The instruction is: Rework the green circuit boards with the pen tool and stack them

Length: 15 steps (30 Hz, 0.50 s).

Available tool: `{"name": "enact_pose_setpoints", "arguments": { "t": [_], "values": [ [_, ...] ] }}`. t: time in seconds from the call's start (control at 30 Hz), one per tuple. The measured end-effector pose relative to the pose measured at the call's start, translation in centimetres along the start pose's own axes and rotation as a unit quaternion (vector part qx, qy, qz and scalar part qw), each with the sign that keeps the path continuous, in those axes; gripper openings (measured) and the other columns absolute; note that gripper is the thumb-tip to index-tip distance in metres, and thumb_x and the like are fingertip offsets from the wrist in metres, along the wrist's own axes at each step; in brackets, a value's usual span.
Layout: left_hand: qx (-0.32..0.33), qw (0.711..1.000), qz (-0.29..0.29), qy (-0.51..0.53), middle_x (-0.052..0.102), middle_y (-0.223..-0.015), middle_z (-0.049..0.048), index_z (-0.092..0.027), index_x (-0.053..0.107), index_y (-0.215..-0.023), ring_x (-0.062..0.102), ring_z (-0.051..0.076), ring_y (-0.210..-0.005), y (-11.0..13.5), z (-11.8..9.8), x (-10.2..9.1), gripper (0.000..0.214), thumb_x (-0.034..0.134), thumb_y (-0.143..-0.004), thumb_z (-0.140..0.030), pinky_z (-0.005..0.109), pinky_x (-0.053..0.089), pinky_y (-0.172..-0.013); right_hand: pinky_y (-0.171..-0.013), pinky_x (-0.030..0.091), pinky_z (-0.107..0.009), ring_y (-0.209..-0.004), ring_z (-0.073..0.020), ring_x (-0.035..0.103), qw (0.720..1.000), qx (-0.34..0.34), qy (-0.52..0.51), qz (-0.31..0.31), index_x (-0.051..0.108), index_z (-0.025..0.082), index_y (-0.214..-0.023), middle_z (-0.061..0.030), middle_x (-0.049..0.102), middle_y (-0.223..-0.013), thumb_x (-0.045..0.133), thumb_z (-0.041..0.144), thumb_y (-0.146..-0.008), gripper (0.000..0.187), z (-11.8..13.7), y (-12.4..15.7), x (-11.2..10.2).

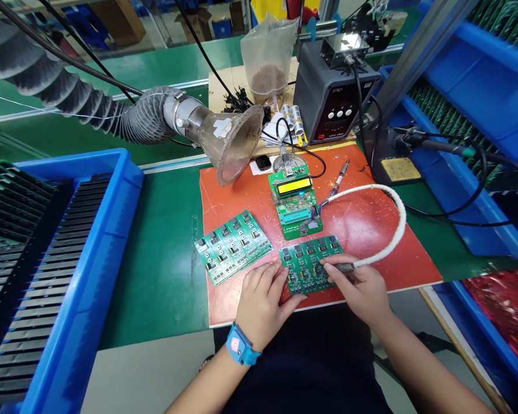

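A green circuit board panel (302, 270) with several small digit displays lies on the red mat, close to its front edge. My left hand (263, 293), a blue band on its wrist, holds the panel's left end, with the thumb along the near edge. In my right hand (360, 287) is a dark probe (344, 267), its tip over the right part of the panel. A white sleeved cable (399, 213) loops from the probe to a green programmer board (296, 201) with a lit yellow screen. Left of the panel rests a stack of similar circuit boards (234, 246).
A fume hose with a clear funnel (237, 144) hangs above the red mat (388, 230). Behind stand a grey soldering station (332, 92) and a plastic bag (270, 57). A pen (341, 177) lies right of the programmer. Blue bins (125, 190) with boards flank both sides.
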State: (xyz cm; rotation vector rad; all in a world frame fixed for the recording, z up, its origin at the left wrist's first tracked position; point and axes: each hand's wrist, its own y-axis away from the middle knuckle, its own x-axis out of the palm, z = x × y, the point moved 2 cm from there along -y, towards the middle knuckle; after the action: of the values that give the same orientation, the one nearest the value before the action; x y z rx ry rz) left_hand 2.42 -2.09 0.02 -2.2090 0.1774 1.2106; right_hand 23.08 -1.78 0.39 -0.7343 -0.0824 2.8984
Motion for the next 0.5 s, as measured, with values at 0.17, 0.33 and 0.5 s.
{"name": "enact_pose_setpoints", "arguments": {
  "t": [0.17,0.33,0.5],
  "values": [
    [-0.002,1.000,0.000,-0.004,0.068,-0.111,0.0138,-0.013,0.060,-0.116,0.063,0.029,-0.104,0.13,0.03,0.13,0.047,0.073,-0.080,-0.040,0.045,0.053,-0.087,-0.053,0.053,-0.026,-0.054,-0.0158,0.065,1.000,0.008,-0.001,0.001,0.070,0.019,-0.086,-0.0030,0.071,-0.072,0.060,0.036,-0.088,0.020,0.01,-0.10,-0.12],
    [-0.003,1.000,0.007,-0.002,0.068,-0.110,0.0137,-0.013,0.060,-0.116,0.063,0.029,-0.104,0.19,0.07,0.16,0.047,0.073,-0.081,-0.040,0.044,0.053,-0.086,-0.052,0.053,-0.026,-0.053,-0.0157,0.065,1.000,0.011,-0.006,-0.004,0.069,0.018,-0.086,-0.0035,0.072,-0.074,0.061,0.036,-0.088,0.020,0.15,-0.16,-0.20],
    [-0.005,1.000,0.006,-0.002,0.068,-0.111,0.0129,-0.015,0.060,-0.116,0.063,0.029,-0.104,0.11,0.09,0.11,0.047,0.073,-0.080,-0.043,0.044,0.053,-0.087,-0.054,0.055,-0.026,-0.056,-0.0161,0.067,1.000,0.002,-0.008,-0.006,0.069,0.019,-0.088,-0.0039,0.072,-0.077,0.061,0.034,-0.088,0.017,0.20,0.05,-0.21]
  ]
}}
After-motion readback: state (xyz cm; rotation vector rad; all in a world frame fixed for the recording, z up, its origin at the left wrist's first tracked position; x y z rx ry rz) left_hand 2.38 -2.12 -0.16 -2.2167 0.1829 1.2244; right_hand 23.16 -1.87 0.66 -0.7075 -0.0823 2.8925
